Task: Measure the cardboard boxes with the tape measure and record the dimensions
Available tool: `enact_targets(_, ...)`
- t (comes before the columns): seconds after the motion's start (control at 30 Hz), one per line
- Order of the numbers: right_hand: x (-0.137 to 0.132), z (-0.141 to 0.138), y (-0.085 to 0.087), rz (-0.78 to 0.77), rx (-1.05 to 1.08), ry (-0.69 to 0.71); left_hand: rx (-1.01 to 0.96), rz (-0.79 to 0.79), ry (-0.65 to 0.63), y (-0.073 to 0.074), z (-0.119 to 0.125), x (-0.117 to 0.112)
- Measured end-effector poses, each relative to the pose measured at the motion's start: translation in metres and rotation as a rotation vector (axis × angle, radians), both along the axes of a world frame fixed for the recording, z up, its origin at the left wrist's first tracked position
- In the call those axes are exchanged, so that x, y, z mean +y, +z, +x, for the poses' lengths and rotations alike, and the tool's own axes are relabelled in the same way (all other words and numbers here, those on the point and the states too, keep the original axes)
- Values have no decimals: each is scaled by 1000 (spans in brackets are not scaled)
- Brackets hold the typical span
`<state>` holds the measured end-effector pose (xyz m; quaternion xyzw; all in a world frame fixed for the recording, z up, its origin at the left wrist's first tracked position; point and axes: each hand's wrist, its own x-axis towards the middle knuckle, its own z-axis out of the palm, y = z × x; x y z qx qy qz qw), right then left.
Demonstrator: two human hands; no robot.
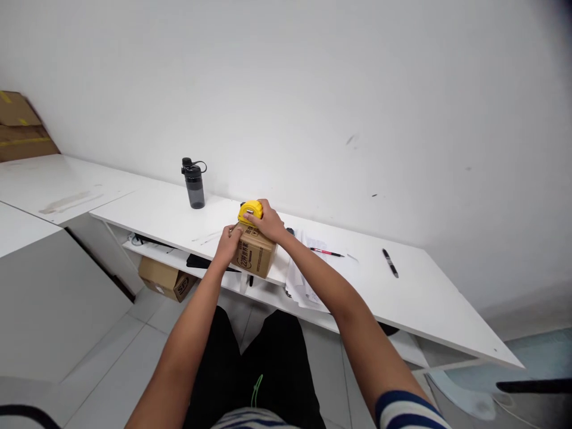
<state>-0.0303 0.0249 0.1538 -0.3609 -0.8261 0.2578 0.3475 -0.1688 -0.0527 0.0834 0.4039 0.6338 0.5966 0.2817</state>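
The right hand [270, 224] grips the tape measure [251, 210] at the top of the box [257, 255] on the tabletop [420, 298], while the left hand [227, 245] curls at the box's left side, its exact hold unclear.

A navy-and-white striped shirt [250, 419], its short right sleeve [404, 410] ending in a navy band around the arm; plain black trousers [286, 369], with a thin bright-green cord [255, 390] looped at the front. The left hand [227, 243] and right hand [270, 223] are bare, like both forearms.
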Motion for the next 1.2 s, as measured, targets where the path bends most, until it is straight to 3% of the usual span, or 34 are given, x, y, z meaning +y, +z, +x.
enact_targets(0.23,-1,-3,-4,59,-130,78,-132,217,-90,-7,10,3)
enact_targets(0.5,1,8,-1,94,-203,88,-43,185,56,-4,14,1)
enact_targets(0.73,-9,59,3,92,-278,32,-84,167,58,1,16,-2)
enact_targets(0.93,-18,113,-8,95,-294,-111,-155,187,68,-2,19,5)
enact_targets(1.2,-25,128,-9,99,-243,-132,-129,177,80,1,17,6)
